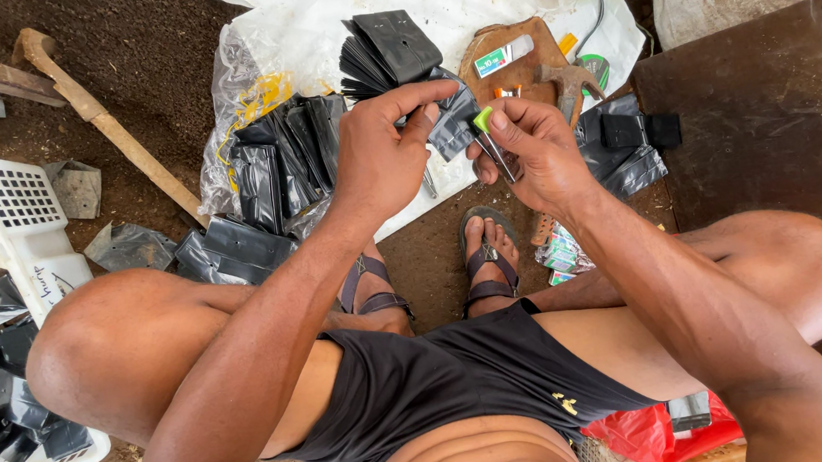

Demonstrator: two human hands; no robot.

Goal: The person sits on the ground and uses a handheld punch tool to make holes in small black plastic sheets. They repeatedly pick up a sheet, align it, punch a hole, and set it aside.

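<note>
My left hand [385,153] pinches a folded piece of black plastic sheet [454,124] between thumb and forefinger. My right hand [534,149] grips a small stapler [491,141] with a green top, its jaw against the edge of the black plastic piece. Both hands are raised above my sandalled feet [487,259], between my bent knees. Behind the hands a fanned stack of black plastic bags [384,53] lies on a white sheet [310,20].
More black bags [278,158] lie in a clear plastic wrap on the dirt. A white perforated crate [13,214] with filled bags stands at left. A wooden board [515,60] with a hammer [567,80], a wooden handle [104,125], small packets [564,251] and a red bag [657,433] lie around.
</note>
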